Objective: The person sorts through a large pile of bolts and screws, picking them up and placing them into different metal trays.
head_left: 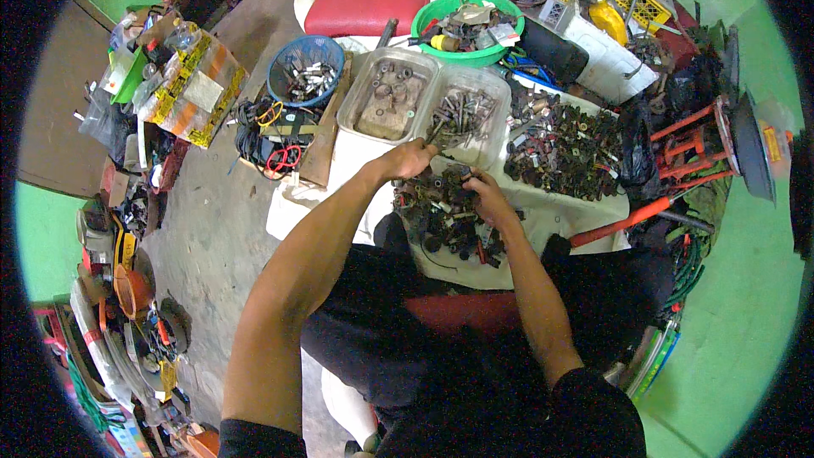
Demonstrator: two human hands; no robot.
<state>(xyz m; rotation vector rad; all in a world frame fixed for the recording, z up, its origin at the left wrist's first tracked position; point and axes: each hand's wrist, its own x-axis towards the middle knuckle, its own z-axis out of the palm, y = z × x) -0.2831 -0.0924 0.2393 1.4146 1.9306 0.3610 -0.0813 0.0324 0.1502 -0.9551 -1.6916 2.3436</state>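
Observation:
My left hand [411,159] is closed at the near edge of a clear plastic tray of bolts [466,113]. Whatever its fingers hold is too small to make out. My right hand [490,197] pinches a small dark part, whose kind I cannot tell, over a loose pile of dark metal parts [449,219]. That pile lies on a pale cloth [428,267] just in front of my lap. Beside the bolt tray, a second clear tray [346,114] holds several round rings and bushings and a block-like piece.
A larger heap of mixed small parts [564,148] spreads to the right. Behind the trays stand a blue basket [273,85], a green basin [421,42] and a red-and-white chair [369,0]. Black cables [259,140] lie at left; an orange-handled bar [623,222] is at right.

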